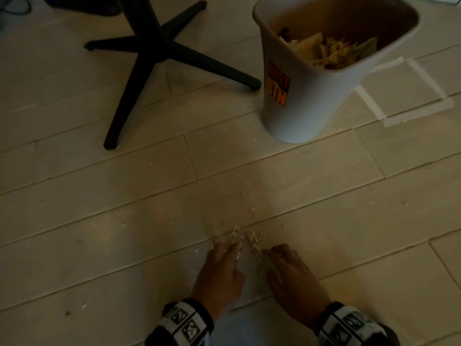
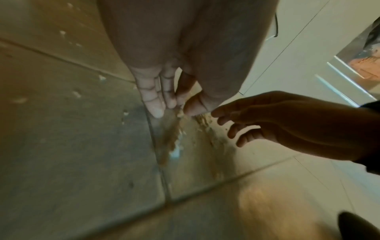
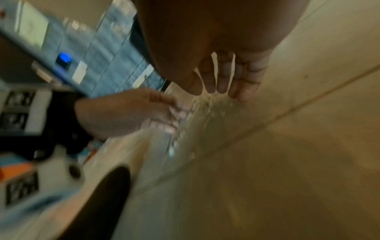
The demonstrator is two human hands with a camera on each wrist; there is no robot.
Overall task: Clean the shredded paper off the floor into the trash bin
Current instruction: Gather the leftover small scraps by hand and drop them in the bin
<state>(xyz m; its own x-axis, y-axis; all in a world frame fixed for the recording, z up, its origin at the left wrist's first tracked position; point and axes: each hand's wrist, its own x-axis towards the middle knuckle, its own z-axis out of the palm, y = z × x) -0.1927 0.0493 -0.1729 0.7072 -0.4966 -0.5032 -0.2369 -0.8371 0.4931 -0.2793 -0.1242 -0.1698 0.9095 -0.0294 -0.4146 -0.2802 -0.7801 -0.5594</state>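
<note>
**Both hands at a small paper heap on the floor**

The floor (image 1: 74,186) is pale planks with thin seams, and it fills most of the head view. A square of white tape (image 1: 421,106) is marked on it at the far right. A black chair base (image 1: 154,53) spreads its legs over the far left, one leg ending just beside the bin.

The bin (image 1: 306,106) stands upright at the upper right, white with an orange and black label on its side. Shredded paper and larger scraps lie inside it. It is well apart from the hands.

The left hand (image 1: 219,273) and right hand (image 1: 296,278) lie low over the floor near the bottom edge, backs up, each with a marked band at the wrist. Their fingers are straight or loosely bent, pointing inward toward each other with only a narrow gap between the tips. Neither hand grips anything.

The shredded paper (image 1: 249,240) is a small tan heap on the floor, between and just ahead of the fingertips, which touch its edges. In the left wrist view bits cling at the finger ends. Tiny white flecks (image 1: 123,224) lie scattered across the planks to the left.
</note>
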